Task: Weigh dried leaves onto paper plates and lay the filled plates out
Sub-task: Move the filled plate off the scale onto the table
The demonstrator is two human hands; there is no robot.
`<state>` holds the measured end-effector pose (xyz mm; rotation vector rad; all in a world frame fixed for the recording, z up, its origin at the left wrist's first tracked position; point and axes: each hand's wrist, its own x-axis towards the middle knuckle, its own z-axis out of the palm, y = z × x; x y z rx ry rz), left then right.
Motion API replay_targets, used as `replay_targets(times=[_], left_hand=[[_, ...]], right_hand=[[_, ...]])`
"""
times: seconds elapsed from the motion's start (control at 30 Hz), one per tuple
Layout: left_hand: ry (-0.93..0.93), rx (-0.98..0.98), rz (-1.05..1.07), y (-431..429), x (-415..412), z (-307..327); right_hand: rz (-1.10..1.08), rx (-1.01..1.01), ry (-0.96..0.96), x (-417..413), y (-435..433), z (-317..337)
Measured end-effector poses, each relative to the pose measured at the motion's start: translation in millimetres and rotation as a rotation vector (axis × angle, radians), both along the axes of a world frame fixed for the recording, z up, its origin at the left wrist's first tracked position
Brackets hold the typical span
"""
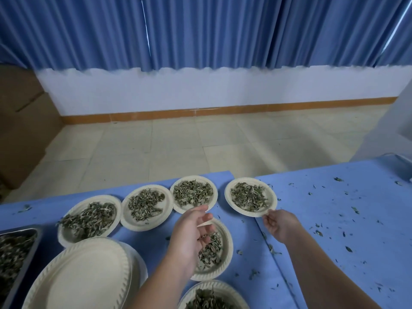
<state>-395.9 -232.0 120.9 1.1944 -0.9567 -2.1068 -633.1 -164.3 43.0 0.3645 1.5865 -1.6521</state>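
Blue curtain [200, 30] across the back, with white wall [200, 90] below it and tiled floor [200, 143] in front. Cardboard box [22, 130] at far left, cut off.

Two blue tables butted together: left table [33, 217] and right table [334, 230].

Containers, all on the left table unless noted:
- stack of empty paper plates [89, 275], near left, bottom edge cut off
- metal tray [36, 241] holding dried leaves [13, 253], mostly out of frame
- row of filled plates: far-left plate [66, 236], second plate [142, 225], third plate [176, 206]
- rightmost plate [228, 198], filled, over the seam between the tables; can't tell if it's resting or lifted
- fifth plate [228, 246], filled, partly hidden by the left arm
- bottom plate [223, 285], filled, cut off by the frame

Left hand [191, 233]: fingers loose and spread, above the fifth plate, gripping nothing. A few leaf bits may be on the fingers, hard to make out.

Right hand [278, 224]: pinching the near rim of the rightmost plate.

Loose leaf scraps [347, 248] scattered over the right table. Metal surface [401, 166] at the right edge, cut off, unidentifiable.
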Motion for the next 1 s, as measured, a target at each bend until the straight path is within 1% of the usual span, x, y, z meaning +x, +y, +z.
replay_targets(times=[0.27,0.4,0.53,0.63,0.77,0.87,1.0], left_hand=[[0.029,-0.005,0.017,1.4,18.5,4.6],[0.054,0.007,0.028,10.2,38.5,11.0],[0.088,-0.004,0.042,23.8,67.2,24.7],[0.126,-0.022,0.042,36.4,95.4,36.1],[0.178,-0.073,0.026,54.2,144.3,44.1],[0.214,-0.161,-0.005,67.5,182.8,39.0],[0.233,-0.32,0.0,81.9,225.6,18.8]], right_hand=[[-0.027,-0.049,-0.01,14.2,-17.4,5.2],[-0.027,-0.103,-0.033,25.6,-3.0,15.6],[0.021,-0.119,-0.019,49.0,17.1,32.0],[0.077,-0.181,-0.008,80.2,26.7,51.7],[0.203,-0.241,0.06,132.9,26.7,71.4],[0.307,-0.317,0.111,179.0,19.0,79.3],[0.38,-0.432,0.171,239.8,7.3,72.2]])
